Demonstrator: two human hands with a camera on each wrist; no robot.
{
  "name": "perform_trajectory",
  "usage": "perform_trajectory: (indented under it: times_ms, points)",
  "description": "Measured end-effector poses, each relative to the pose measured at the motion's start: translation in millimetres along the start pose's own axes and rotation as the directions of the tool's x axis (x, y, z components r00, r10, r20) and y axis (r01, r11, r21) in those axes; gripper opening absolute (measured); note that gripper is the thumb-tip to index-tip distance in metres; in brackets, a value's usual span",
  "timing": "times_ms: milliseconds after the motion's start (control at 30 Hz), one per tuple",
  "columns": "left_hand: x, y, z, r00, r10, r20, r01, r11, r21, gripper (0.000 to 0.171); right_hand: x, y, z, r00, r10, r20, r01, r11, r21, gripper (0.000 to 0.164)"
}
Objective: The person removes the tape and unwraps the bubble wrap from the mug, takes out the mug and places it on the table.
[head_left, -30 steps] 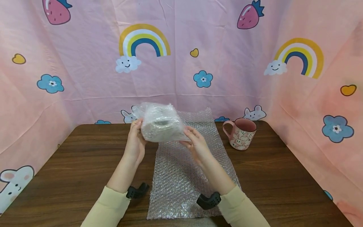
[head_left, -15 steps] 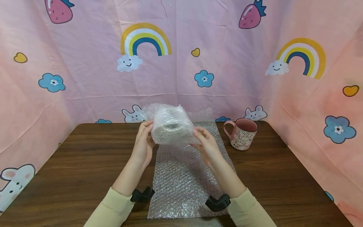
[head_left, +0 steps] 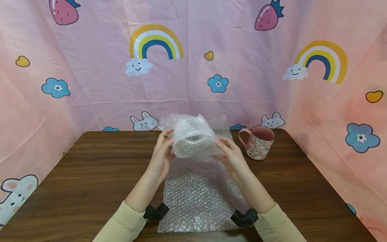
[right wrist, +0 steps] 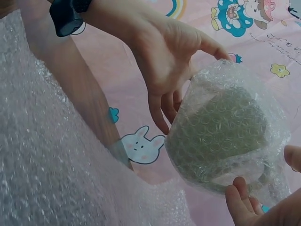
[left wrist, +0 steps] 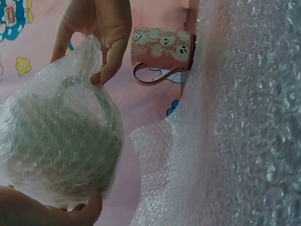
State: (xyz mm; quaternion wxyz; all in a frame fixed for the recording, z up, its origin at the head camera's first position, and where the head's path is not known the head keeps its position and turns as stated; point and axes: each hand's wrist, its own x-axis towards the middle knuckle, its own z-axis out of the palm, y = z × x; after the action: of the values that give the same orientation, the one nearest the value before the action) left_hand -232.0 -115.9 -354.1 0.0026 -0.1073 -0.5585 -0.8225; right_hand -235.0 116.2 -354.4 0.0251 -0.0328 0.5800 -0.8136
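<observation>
Item, far left: pink printed cloth (head_left: 99, 43) hanging round the bench (head_left: 105, 168), whose dark wood-grain top I see bare on that side. Item: left hand (head_left: 160, 154), a black device (head_left: 156, 212) at its wrist below a pale sleeve (head_left: 124, 220); I read it as grasping the left side of the wrapped bundle, thumb toward me. Item, centre: wrapped bundle (head_left: 193, 139), raised between both hands and touching each; through its bubble wrap my wrist views show a greenish body with a handle loop, the loop lying toward the right hand. Item, beneath it: bubble-wrap sheet (head_left: 199, 191), spread lengthwise on the bench. Item: right hand (head_left: 232, 156), pinching the bundle's right edge, thumb on the near face. Item, far right: pink mug (head_left: 260, 144) with pale ghost print, upright just beside the sheet, handle pointing left, apart from the hands.
</observation>
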Motion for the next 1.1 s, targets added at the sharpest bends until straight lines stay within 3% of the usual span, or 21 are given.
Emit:
perform_trajectory:
  times_ms: [300, 867, 1100]
  points:
    - [0.6, -10.2, 4.0, 0.999, -0.031, 0.041, 0.029, 0.998, 0.054, 0.046, -0.8, -2.6, -19.8, 1.0, 0.015, 0.008, -0.015, 1.0, -0.008, 0.012]
    - [1.6, -30.1, 9.2, 0.983, -0.162, 0.082, 0.149, 0.978, 0.148, 0.047, -7.1, 0.0, -52.4, 0.998, 0.06, 0.019, -0.057, 0.99, -0.126, 0.017]
    - [2.7, -37.6, 9.6, 0.973, -0.213, 0.091, 0.191, 0.96, 0.204, 0.048, -5.6, 6.4, -64.9, 0.996, 0.087, 0.033, -0.082, 0.988, -0.132, 0.009]
